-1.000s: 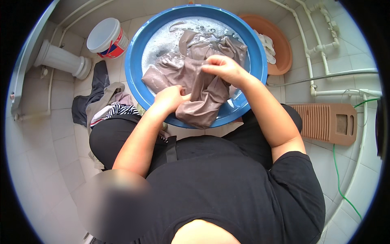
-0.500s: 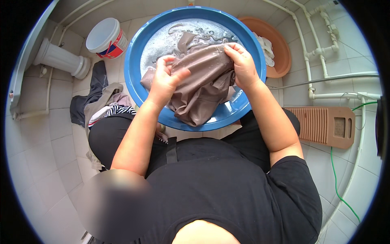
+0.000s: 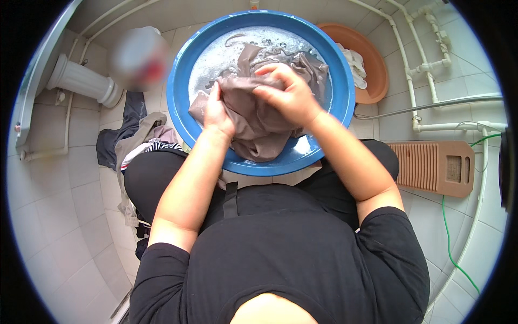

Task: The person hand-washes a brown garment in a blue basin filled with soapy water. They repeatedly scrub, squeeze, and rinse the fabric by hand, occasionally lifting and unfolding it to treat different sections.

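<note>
A big blue basin (image 3: 181, 108) of soapy water stands on the tiled floor in front of my knees. A wet brown-grey garment (image 3: 259, 127) lies bunched in it, partly draped toward the near rim. My left hand (image 3: 217, 113) grips the garment's left side. My right hand (image 3: 291, 94) is closed over a fold of the same cloth, just right of and above the left hand, the two hands close together.
An orange-brown basin (image 3: 372, 65) holding white cloth stands behind the blue one on the right. A brown washboard (image 3: 434, 167) lies on the floor at right. A pile of dark and striped clothes (image 3: 137, 140) lies at left. White pipes (image 3: 421, 70) run along the wall; a white pedestal (image 3: 81, 83) stands far left.
My hands have drawn together over the garment, the right hand moving left across it; the cloth is bunched tighter between them than before.
</note>
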Demonstrator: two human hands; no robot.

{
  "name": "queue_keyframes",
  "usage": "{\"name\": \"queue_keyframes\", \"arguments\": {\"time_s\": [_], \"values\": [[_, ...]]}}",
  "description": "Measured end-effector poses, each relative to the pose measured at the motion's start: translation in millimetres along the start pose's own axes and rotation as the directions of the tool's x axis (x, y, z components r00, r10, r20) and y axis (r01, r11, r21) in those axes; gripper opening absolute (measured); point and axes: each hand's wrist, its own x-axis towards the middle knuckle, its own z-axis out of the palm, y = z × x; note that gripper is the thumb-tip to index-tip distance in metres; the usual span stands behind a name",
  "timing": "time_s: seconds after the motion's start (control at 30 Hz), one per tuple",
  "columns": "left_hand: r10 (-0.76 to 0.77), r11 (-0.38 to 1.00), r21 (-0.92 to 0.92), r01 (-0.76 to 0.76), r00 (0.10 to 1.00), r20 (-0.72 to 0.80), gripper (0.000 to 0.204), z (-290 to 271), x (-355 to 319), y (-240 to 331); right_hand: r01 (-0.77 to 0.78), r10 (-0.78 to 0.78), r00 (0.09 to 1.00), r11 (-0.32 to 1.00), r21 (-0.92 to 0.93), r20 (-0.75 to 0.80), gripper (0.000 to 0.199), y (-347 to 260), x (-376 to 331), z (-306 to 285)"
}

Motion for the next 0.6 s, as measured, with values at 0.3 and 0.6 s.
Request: {"name": "queue_keyframes", "arguments": {"time_s": [0.3, 0.6], "values": [[-0.079, 0.958, 0.273, 0.089, 0.996, -0.046, 0.033, -21, -7, -44, 0.255, -0.289, 0.957, 0.846, -0.468, -0.002, 0.025, 13, -24, 54], [0.319, 0.923, 0.252, -0.292, 0.945, -0.074, 0.036, -40, -2, -72, 0.348, -0.329, 0.936, 0.829, -0.438, 0.121, 0.025, -3, -42, 64]]}}
